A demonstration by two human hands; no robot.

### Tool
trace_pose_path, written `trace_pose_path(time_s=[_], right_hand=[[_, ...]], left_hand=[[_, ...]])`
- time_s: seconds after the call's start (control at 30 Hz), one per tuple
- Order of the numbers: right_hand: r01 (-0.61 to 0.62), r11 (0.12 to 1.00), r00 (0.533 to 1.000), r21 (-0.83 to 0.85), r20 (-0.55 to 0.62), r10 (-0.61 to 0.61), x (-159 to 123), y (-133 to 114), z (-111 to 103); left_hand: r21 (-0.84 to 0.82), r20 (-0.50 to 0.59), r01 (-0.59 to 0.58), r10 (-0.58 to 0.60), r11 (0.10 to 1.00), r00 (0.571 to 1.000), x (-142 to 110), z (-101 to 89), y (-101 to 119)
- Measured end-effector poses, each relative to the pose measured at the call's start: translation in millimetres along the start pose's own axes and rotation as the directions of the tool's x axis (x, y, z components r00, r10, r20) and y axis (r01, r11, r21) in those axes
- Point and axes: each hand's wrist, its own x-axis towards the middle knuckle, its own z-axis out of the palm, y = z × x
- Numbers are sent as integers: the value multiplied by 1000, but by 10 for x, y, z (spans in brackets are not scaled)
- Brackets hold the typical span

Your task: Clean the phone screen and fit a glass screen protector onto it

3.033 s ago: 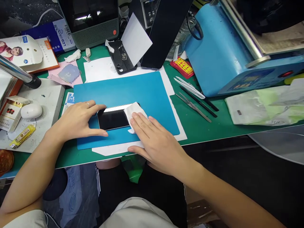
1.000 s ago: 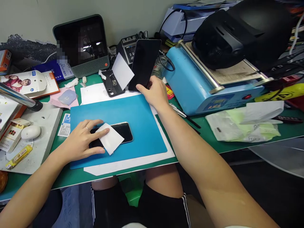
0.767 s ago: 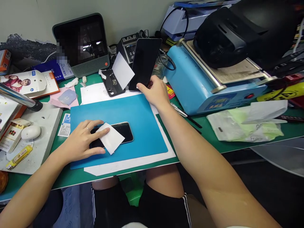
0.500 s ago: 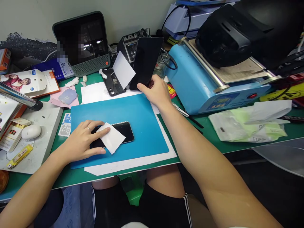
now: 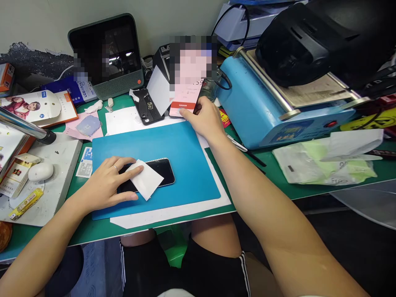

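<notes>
My left hand (image 5: pixel 107 183) lies with fingers spread on a black phone (image 5: pixel 161 171) and on the white wipe (image 5: pixel 147 180) across it; both rest on the blue mat (image 5: pixel 179 152). My right hand (image 5: pixel 204 117) reaches to the back of the bench and grips the lower edge of a second phone (image 5: pixel 185 103) that leans upright. That phone's screen is lit, with a red band near the bottom. My right thumb touches its lower edge.
A blue roller machine (image 5: pixel 266 103) stands right of the leaning phone, tweezers (image 5: pixel 244 148) at its foot. A small monitor (image 5: pixel 105 53), an opened phone back (image 5: pixel 147 107) with white card, and boxes (image 5: pixel 40 107) line the rear. A plastic bag (image 5: pixel 324 161) lies right.
Three seconds ago my right hand wiped the flat phone with the cloth; it then went to the leaning phone. That phone's dark screen has lit up. My left hand took over the wipe.
</notes>
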Motion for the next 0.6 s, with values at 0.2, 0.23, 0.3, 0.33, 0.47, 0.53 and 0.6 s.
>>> trace_pose_path(time_s=[0.2, 0.23, 0.3, 0.33, 0.47, 0.53, 0.6], right_hand=[[360, 932, 901, -39, -247, -358, -452, -412, -271], [484, 875, 860, 14, -191, -473, -604, -524, -286], [712, 673, 680, 200, 43, -732, -913, -723, -261], [799, 532, 509, 280, 155, -847, -1047, -799, -227], [881, 238, 121, 409, 292, -949, -1327, -909, -65], [867, 237, 109, 437, 299, -948, -1341, -894, -29], [861, 249, 103, 444, 327, -939, -1330, -880, -32]], left_hand=[[40, -23, 42, -42, 998, 999, 12, 58, 17], [49, -32, 55, -54, 997, 998, 16, 67, 22], [64, -57, 70, -67, 995, 996, 20, 77, 28], [64, -69, 77, -73, 995, 995, 18, 76, 27], [1, -158, 112, -111, 994, 981, -3, 47, 15], [-41, -199, 140, -145, 989, 969, -14, 30, 15], [-68, -204, 163, -174, 984, 963, -21, 15, 24]])
